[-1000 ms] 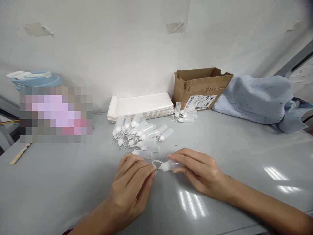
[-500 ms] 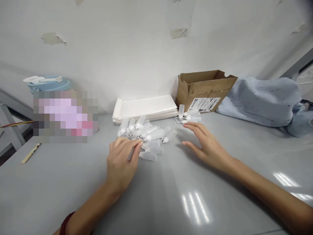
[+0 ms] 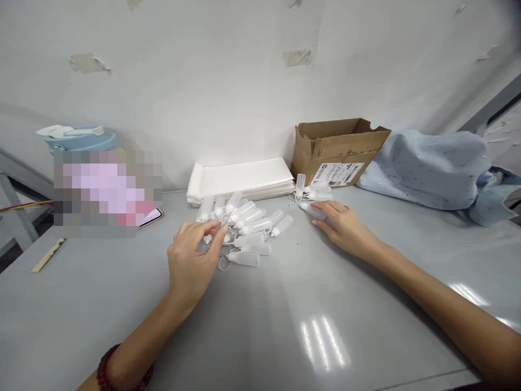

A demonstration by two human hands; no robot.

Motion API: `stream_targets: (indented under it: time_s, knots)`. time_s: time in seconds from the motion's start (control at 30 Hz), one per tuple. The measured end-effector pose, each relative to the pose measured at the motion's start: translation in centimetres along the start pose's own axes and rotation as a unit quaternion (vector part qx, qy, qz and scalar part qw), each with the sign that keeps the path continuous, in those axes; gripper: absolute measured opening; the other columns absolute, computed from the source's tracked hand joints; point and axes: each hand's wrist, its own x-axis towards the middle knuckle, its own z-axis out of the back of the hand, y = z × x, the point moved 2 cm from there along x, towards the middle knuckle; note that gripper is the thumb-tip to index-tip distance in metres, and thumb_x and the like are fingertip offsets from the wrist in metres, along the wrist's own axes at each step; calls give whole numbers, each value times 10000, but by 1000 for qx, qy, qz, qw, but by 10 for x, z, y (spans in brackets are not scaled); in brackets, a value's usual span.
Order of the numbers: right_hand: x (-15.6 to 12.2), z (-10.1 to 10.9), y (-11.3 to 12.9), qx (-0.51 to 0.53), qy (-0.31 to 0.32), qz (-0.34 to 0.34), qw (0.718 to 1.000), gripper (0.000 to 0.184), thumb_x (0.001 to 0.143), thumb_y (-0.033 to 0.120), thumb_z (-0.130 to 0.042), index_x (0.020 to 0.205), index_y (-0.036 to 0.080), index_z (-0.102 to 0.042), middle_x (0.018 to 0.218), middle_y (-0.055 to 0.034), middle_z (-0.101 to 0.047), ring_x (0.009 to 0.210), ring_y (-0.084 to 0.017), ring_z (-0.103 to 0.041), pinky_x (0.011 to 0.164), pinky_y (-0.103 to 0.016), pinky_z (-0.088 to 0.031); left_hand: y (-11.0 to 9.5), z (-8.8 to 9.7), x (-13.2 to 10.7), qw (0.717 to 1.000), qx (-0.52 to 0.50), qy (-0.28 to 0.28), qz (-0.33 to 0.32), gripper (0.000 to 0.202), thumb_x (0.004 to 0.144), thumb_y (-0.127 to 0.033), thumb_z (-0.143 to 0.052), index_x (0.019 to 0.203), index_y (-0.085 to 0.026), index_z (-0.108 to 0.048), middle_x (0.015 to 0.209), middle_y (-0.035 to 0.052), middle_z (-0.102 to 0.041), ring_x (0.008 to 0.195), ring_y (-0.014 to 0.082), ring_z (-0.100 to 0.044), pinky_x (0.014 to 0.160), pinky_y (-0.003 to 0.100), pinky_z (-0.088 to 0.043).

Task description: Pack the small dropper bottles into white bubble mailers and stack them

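Where right fingers [image 3: 336, 209] curl, bottle [image 3: 312, 210] lies between them.

Nothing legible from where I'm standing. Brown carton [image 3: 331, 151], back of the desk [image 3: 264, 326]: white label [image 3: 337, 174] on the front face, black print. Dark square mark in the label's upper left corner, a line of bold characters below it, finer lines mid-label, barcode-like bars towards the right. Letters, digits, brand: too small and blurry to call. Same face, above the label: dark scrawl [image 3: 355, 152], seems handwritten, unreadable. Phone [image 3: 152, 218] on the left, mostly behind the pixelated patch; whatever its screen corner shows, can't read it.
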Motion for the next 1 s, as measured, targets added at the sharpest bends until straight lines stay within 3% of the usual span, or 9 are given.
stream_targets:
  time_s: [0.3, 0.53, 0.8, 1.0]
  knots:
    - [-3, 13, 13, 38, -86, 14, 995, 224, 907, 222, -462, 1056, 156, -616, 952, -119, -695, 850, -269, -659, 736, -406, -517, -14, 9, -5, 1000, -5, 3, -21, 67, 840, -247, -621, 894, -220, -649, 717, -20, -632, 701, 164, -607, 671, 316, -489]
    - [-16, 31, 47, 124, -140, 56, 981, 223, 908, 180, -520, 1117, 203, -596, 946, -73, -692, 871, -215, -656, 764, -372, -531, -35, 17, -14, 986, -35, -10, -164, 160, 795, -86, -633, 907, -200, -625, 692, -9, -633, 673, 157, -567, 628, 307, -443]
    - [-25, 39, 78, 221, -83, 100, 967, 259, 911, 147, -518, 1157, 195, -583, 930, -60, -676, 838, -179, -633, 727, -318, -531, -39, 12, -17, 978, -74, 45, -192, 293, 801, -61, -618, 1069, -176, -589, 723, -4, -631, 706, 164, -563, 666, 326, -465]
    - [-29, 43, 86, 262, -59, 112, 957, 265, 913, 118, -495, 1165, 145, -571, 900, -63, -660, 797, -164, -599, 723, -305, -510, -45, 13, -18, 972, -91, 73, -203, 273, 828, -47, -584, 1080, -150, -580, 755, 5, -642, 731, 160, -564, 682, 322, -470]
